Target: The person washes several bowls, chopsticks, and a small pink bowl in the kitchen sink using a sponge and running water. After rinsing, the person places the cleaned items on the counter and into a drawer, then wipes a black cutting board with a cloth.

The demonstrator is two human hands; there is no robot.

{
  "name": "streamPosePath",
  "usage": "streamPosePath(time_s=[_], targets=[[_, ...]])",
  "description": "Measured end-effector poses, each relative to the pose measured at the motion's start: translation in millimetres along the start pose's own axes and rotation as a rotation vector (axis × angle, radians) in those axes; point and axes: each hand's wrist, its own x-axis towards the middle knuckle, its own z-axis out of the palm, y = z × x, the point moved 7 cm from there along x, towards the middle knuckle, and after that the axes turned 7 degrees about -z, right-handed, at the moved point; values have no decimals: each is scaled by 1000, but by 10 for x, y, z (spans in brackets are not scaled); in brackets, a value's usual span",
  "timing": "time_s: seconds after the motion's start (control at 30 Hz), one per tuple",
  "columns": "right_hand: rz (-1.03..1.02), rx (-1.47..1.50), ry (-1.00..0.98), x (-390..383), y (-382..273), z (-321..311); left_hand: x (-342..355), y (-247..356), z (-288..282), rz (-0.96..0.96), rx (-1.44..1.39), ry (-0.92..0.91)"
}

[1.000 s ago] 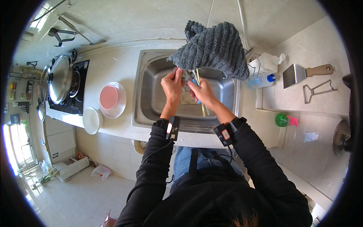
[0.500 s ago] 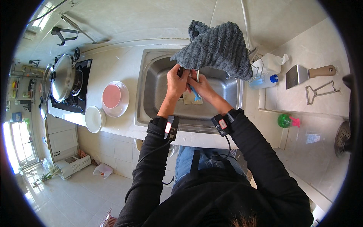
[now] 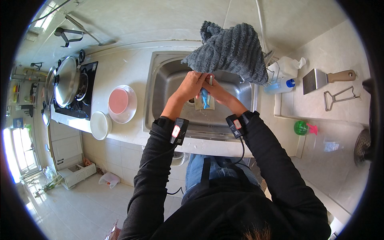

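Both hands are together over the stainless steel sink (image 3: 148, 108), just below a dark grey ribbed knitted cloth (image 3: 230, 52). My right hand (image 3: 221, 94) is closed around a slim utensil with a blue, fish-shaped handle end (image 3: 205, 97); its other end is hidden. A thin pale stick (image 3: 211, 81) shows by the right fingers. My left hand (image 3: 191, 85) presses against the right one with its fingers bent. What lies under the left fingers is hidden. Beneath the hands, a beige rectangular piece (image 3: 210, 106) lies on the sink floor near the drain.
Left of the sink stand a pink bowl (image 3: 119, 101) on a white plate and a white bowl (image 3: 100, 125) at the counter's edge. A lidded pan (image 3: 67, 82) sits on the stove. At right are a blue-capped bottle (image 3: 280, 86), a scraper (image 3: 328, 78) and a green spray bottle (image 3: 301, 128).
My left hand has turned so its back faces up, covering the right fingers. The blue handle end has shifted slightly and shows more fully. The grey cloth has hardly moved.
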Motion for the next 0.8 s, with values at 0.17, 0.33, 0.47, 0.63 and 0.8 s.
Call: streamPosePath(time_s=[0.17, 0.33, 0.47, 0.63, 0.8], targets=[[53, -85, 66, 76, 79, -174, -12, 212, -150, 141, 472, 290], [-6, -144, 64, 143, 85, -219, -48, 227, -170, 121, 480, 393], [2, -176, 84, 143, 112, -225, -25, 149, -115, 133, 316, 261], [6, -138, 136, 177, 69, -206, -93, 95, -288, 77, 349, 498], [27, -288, -12, 314, 28, -106, -125, 68, -368, 162, 246, 479]])
